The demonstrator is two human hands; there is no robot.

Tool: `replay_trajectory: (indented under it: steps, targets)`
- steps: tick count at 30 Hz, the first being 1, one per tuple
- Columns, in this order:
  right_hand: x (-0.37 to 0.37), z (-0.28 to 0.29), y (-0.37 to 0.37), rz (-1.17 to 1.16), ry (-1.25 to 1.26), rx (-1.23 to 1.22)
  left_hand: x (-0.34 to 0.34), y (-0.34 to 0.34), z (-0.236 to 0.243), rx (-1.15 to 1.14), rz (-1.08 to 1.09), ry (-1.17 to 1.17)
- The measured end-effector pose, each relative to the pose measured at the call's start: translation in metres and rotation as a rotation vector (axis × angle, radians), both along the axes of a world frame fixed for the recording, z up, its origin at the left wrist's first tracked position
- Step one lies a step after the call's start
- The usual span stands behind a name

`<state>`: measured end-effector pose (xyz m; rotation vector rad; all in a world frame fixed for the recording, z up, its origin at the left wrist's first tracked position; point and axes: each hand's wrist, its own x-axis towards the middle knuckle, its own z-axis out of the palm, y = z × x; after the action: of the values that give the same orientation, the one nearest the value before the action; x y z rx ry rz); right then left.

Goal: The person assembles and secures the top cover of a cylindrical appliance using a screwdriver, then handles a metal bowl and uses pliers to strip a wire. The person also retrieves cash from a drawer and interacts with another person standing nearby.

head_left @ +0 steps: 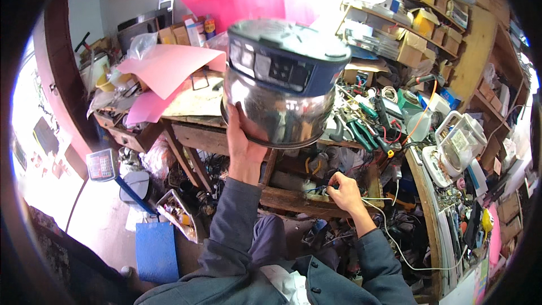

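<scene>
Left hand (244,149) beneath shiny round appliance (282,116); right hand (346,194) by wooden drawer (293,203)

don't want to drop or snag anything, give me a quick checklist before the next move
1. Pot supported: ok, the left hand holds it up by its lower side.
2. Right hand free: cannot tell; its fingertips are together over the drawer, and anything between them is too small to make out.
3. Drawer closed: not ok, it is open.
4. Bench right of the pot uncluttered: not ok, pliers and other tools crowd it.
5. Pot's downward face sound: cannot tell, hidden in this view.
</scene>
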<state>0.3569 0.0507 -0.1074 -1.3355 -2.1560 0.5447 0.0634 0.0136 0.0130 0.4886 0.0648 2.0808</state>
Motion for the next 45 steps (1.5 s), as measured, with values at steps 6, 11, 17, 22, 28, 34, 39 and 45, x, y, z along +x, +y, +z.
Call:
replay_trajectory:
  steps: [6,11,17,22,28,34,39,45]
  targets:
    - [0.000,0.004,-0.002,0.176,-0.005,-0.075,-0.066,-0.103,0.078,-0.004,0.273,0.145]
    - [0.005,0.009,0.000,0.220,-0.031,-0.107,-0.084,-0.198,0.109,0.025,0.580,0.273]
    - [0.011,0.005,0.001,0.269,0.028,-0.080,-0.098,-0.275,0.110,-0.244,1.006,0.145]
    - [0.007,0.026,-0.006,0.204,-0.063,-0.197,-0.129,-0.303,0.078,-0.502,1.010,0.215]
    - [0.013,0.003,0.009,0.243,0.019,-0.239,-0.176,-0.339,0.021,-0.639,1.168,0.132]
    - [0.012,0.000,0.011,0.241,0.035,-0.254,-0.201,-0.358,-0.001,-0.745,1.379,-0.035]
    - [0.004,0.022,-0.004,0.195,0.014,-0.349,-0.222,-0.377,-0.011,-0.758,1.404,-0.079]
    - [0.021,0.008,0.006,0.175,-0.032,-0.336,-0.253,-0.388,-0.024,-0.740,1.424,-0.132]
